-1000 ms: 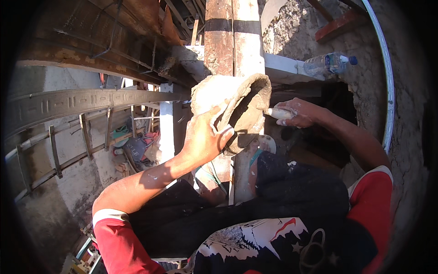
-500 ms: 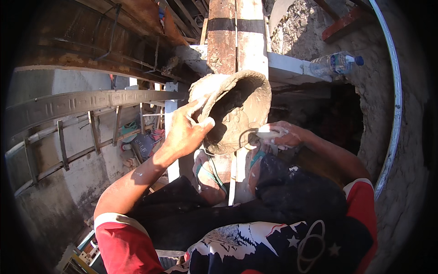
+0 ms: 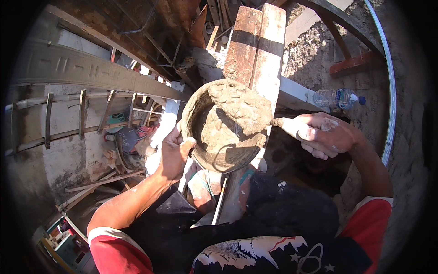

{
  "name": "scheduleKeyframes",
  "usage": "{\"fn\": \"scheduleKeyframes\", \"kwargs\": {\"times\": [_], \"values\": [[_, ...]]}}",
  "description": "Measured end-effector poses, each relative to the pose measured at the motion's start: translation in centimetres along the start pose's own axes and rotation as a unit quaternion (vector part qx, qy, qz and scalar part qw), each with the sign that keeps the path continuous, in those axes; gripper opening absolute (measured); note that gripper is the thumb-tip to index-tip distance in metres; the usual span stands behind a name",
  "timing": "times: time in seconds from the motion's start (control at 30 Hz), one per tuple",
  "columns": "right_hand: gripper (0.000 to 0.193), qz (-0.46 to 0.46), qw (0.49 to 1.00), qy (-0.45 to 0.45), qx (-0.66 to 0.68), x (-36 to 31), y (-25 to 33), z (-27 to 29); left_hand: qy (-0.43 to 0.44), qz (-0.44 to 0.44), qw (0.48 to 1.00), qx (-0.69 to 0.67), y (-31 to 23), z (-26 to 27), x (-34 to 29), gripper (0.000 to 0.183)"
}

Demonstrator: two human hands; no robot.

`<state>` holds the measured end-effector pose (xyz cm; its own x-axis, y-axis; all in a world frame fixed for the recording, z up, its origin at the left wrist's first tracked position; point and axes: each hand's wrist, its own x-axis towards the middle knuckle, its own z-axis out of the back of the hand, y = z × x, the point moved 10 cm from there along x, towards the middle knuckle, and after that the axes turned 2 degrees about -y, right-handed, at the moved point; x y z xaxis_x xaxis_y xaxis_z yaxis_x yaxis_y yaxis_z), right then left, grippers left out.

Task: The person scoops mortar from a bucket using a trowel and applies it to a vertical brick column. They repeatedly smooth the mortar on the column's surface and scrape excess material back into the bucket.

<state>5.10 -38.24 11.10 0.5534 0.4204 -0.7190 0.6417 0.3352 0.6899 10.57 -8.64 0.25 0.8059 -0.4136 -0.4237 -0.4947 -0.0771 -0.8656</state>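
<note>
Stained pale wall (image 3: 66,160) stood at 9 o'clock, and two weathered wooden planks (image 3: 242,61) ran toward 1 o'clock. At the centre, a round, mortar-caked bucket (image 3: 219,163) held wet grey mortar (image 3: 211,130). One trowel (image 3: 285,124), its blade hidden under a heap, extended over the bucket's 2 o'clock side. Both hands were apart: the left hand (image 3: 174,150) clamped on the rim at 8 o'clock, the right hand (image 3: 327,133) closed around the trowel's handle at 3 o'clock. Between 2 and 3 o'clock was a clear plastic bottle (image 3: 325,98) with a blue cap.

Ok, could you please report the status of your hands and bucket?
Left hand holding bucket by rim; right hand holding trowel. Bucket holds wet mortar. Plastic bottle beyond right hand, not blocking bucket.
</note>
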Motion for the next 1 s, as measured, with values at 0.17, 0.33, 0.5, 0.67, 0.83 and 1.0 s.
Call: {"fn": "scheduleKeyframes", "kwargs": {"times": [0.17,0.33,0.5,0.67,0.83,1.0], "values": [[0.038,0.03,0.998,-0.062,0.013,10.1,6.9,5.1,-0.03,-0.02,0.996,-0.088,0.0,-1.1,-0.7,0.055],[0.034,0.011,0.97,-0.134,-0.2,22.8,11.0,6.4,-0.023,-0.036,0.998,-0.041,-1.4,-2.5,-0.1,0.055],[0.033,0.001,0.91,-0.174,-0.376,12.1,9.8,9.6,-0.035,0.019,0.998,-0.051,-2.2,-3.7,1.2,0.055],[0.054,0.058,0.917,-0.285,-0.273,0.1,4.5,8.9,-0.044,0.016,0.997,-0.06,-3.5,-3.8,1.8,0.055],[0.046,0.174,0.722,-0.335,-0.58,-6.5,1.0,5.2,0.021,-0.078,0.981,0.177,-6.4,-7.7,4.5,0.062],[0.045,-0.042,0.751,-0.281,-0.595,1.5,-2.9,6.9,0.018,-0.146,0.909,0.389,-6.8,-11.1,5.2,0.056]]}}
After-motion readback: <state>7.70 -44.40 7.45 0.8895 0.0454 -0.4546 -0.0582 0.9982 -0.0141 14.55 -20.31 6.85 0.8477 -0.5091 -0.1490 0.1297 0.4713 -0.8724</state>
